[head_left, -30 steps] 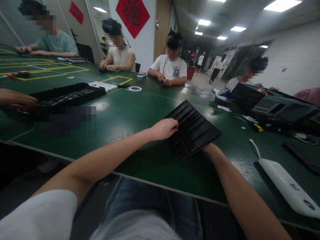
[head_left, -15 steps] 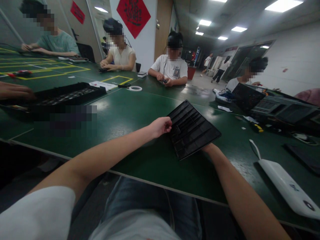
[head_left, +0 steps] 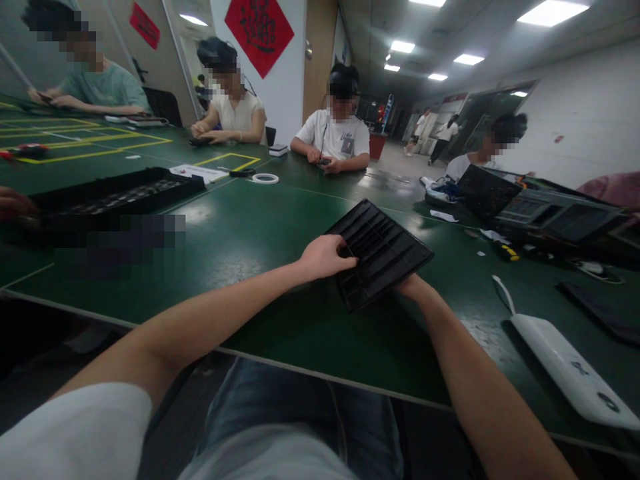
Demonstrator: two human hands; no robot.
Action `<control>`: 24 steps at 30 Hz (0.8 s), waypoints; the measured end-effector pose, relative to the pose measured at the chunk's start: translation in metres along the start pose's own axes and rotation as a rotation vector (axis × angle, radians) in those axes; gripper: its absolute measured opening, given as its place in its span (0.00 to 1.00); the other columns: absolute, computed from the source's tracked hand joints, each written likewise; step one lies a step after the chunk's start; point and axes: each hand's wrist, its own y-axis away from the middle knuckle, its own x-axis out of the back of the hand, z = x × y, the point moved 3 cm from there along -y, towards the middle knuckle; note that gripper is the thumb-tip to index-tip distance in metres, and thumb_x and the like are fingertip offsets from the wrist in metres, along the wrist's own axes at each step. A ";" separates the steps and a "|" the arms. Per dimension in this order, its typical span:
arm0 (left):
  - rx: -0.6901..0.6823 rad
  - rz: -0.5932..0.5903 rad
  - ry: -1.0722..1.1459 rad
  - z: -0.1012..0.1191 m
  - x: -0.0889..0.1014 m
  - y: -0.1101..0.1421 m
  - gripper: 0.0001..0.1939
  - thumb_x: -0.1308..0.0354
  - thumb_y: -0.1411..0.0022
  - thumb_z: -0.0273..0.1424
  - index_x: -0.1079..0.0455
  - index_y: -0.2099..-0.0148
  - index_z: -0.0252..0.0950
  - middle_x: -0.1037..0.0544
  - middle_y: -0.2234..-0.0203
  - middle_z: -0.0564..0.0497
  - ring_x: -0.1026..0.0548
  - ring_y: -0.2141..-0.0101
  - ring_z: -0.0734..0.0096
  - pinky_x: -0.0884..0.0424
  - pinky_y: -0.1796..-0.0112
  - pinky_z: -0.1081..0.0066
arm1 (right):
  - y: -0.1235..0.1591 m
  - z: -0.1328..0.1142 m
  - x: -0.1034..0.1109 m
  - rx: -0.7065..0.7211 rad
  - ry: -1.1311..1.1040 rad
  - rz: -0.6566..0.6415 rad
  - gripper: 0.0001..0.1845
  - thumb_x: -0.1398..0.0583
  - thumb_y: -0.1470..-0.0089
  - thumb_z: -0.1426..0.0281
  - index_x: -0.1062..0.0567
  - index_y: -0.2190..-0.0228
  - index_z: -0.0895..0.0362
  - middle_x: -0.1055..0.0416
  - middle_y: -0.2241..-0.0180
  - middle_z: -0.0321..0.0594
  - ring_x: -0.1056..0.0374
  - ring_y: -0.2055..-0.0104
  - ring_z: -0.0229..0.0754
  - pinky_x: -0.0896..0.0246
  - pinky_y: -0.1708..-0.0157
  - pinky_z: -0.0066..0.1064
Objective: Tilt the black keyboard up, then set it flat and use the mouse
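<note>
A black plastic tray (head_left: 385, 250) with ribbed, parallel compartments is held tilted above the green table. My right hand (head_left: 410, 285) grips its near right edge from below, and most of its fingers are hidden behind the tray. Over the tray's left side, my left hand (head_left: 327, 257) has its thumb and fingers bent together in a pinch at the compartments. Whatever those fingertips hold, if anything, is too small and dark to make out.
A white power bank (head_left: 570, 367) with a strap lies at right, near a dark flat case (head_left: 600, 310). Ahead are a tape roll (head_left: 264, 179) and a long black tray (head_left: 120, 193), with another person's hand at its left end. Open electronic equipment (head_left: 555, 207) stands at back right. Several people sit around.
My left hand has moved from the tray's left edge further in over its compartments, its thumb now reaching across. The tray stays in my right hand. The view has shifted slightly.
</note>
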 end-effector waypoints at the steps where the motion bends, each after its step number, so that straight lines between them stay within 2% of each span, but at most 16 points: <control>1: 0.030 0.011 -0.009 -0.007 0.006 -0.004 0.20 0.43 0.49 0.45 0.27 0.63 0.33 0.23 0.70 0.46 0.28 0.71 0.67 0.36 0.73 0.72 | 0.000 0.006 0.009 -0.010 0.034 -0.001 0.17 0.46 0.44 0.68 0.30 0.53 0.59 0.30 0.52 0.44 0.34 0.49 0.46 0.40 0.47 0.41; 2: 0.070 0.018 -0.030 -0.016 0.014 -0.008 0.20 0.43 0.48 0.45 0.27 0.63 0.33 0.23 0.70 0.46 0.27 0.70 0.67 0.36 0.72 0.72 | 0.002 0.012 0.021 -0.017 0.072 -0.010 0.19 0.43 0.48 0.70 0.29 0.54 0.59 0.31 0.51 0.45 0.35 0.47 0.48 0.42 0.45 0.42; 3: 0.128 0.012 -0.064 -0.027 0.022 -0.012 0.20 0.44 0.48 0.45 0.26 0.62 0.33 0.23 0.69 0.46 0.27 0.70 0.66 0.35 0.71 0.72 | 0.005 0.020 0.034 -0.053 0.249 -0.004 0.20 0.41 0.50 0.70 0.29 0.53 0.58 0.31 0.50 0.45 0.36 0.47 0.49 0.44 0.44 0.43; 5: 0.250 -0.030 -0.168 -0.053 0.041 -0.018 0.21 0.45 0.48 0.47 0.26 0.62 0.34 0.23 0.67 0.46 0.26 0.66 0.64 0.34 0.68 0.72 | 0.015 0.036 0.064 -0.234 0.535 0.062 0.24 0.42 0.50 0.70 0.31 0.50 0.59 0.33 0.48 0.48 0.38 0.45 0.53 0.47 0.43 0.46; 7: 0.399 -0.075 -0.295 -0.083 0.058 -0.022 0.22 0.45 0.49 0.49 0.25 0.63 0.35 0.22 0.66 0.45 0.26 0.63 0.60 0.33 0.66 0.71 | 0.026 0.050 0.087 -0.451 0.691 0.093 0.24 0.44 0.47 0.68 0.32 0.48 0.60 0.35 0.47 0.51 0.40 0.44 0.57 0.47 0.44 0.49; 10: 0.558 -0.113 -0.420 -0.119 0.073 -0.023 0.25 0.45 0.50 0.51 0.24 0.63 0.34 0.23 0.63 0.40 0.27 0.59 0.53 0.33 0.64 0.67 | 0.038 0.062 0.100 -0.721 0.739 0.064 0.25 0.46 0.45 0.65 0.35 0.45 0.55 0.38 0.44 0.50 0.42 0.43 0.62 0.45 0.47 0.54; 12: 0.601 -0.140 -0.439 -0.135 0.076 -0.023 0.26 0.45 0.51 0.51 0.24 0.62 0.33 0.23 0.63 0.38 0.27 0.59 0.50 0.32 0.64 0.66 | 0.041 0.063 0.101 -0.822 0.749 0.068 0.29 0.46 0.46 0.62 0.39 0.43 0.52 0.45 0.39 0.45 0.48 0.40 0.67 0.49 0.46 0.60; 15: 0.598 -0.190 -0.440 -0.143 0.076 -0.026 0.27 0.42 0.53 0.51 0.24 0.62 0.34 0.23 0.62 0.38 0.26 0.59 0.49 0.32 0.63 0.65 | 0.041 0.060 0.098 -0.831 0.804 0.093 0.33 0.45 0.47 0.59 0.43 0.41 0.52 0.56 0.35 0.38 0.67 0.35 0.69 0.62 0.44 0.68; 17: 0.587 -0.226 -0.461 -0.143 0.075 -0.027 0.28 0.41 0.54 0.51 0.24 0.61 0.33 0.23 0.62 0.38 0.26 0.59 0.49 0.32 0.63 0.65 | 0.041 0.061 0.095 -0.833 0.804 0.063 0.33 0.47 0.45 0.60 0.44 0.40 0.54 0.58 0.34 0.38 0.71 0.34 0.66 0.65 0.43 0.69; 19: 0.573 -0.251 -0.492 -0.141 0.074 -0.028 0.27 0.42 0.52 0.49 0.25 0.59 0.31 0.23 0.61 0.37 0.26 0.59 0.48 0.31 0.63 0.64 | 0.041 0.065 0.094 -0.862 0.767 0.037 0.29 0.49 0.43 0.62 0.43 0.41 0.54 0.54 0.35 0.42 0.67 0.34 0.63 0.63 0.44 0.69; 21: 0.546 -0.237 -0.523 -0.137 0.072 -0.028 0.26 0.43 0.50 0.47 0.26 0.58 0.29 0.24 0.60 0.36 0.26 0.59 0.48 0.32 0.63 0.64 | 0.039 0.069 0.090 -0.839 0.742 0.022 0.26 0.49 0.43 0.64 0.39 0.43 0.57 0.46 0.39 0.49 0.58 0.36 0.63 0.55 0.45 0.66; 24: 0.495 -0.180 -0.513 -0.129 0.064 -0.027 0.22 0.44 0.48 0.44 0.25 0.60 0.30 0.23 0.61 0.36 0.26 0.59 0.50 0.32 0.64 0.66 | 0.028 0.067 0.077 -0.658 0.728 -0.005 0.24 0.46 0.45 0.67 0.33 0.48 0.61 0.35 0.46 0.54 0.45 0.42 0.61 0.44 0.47 0.55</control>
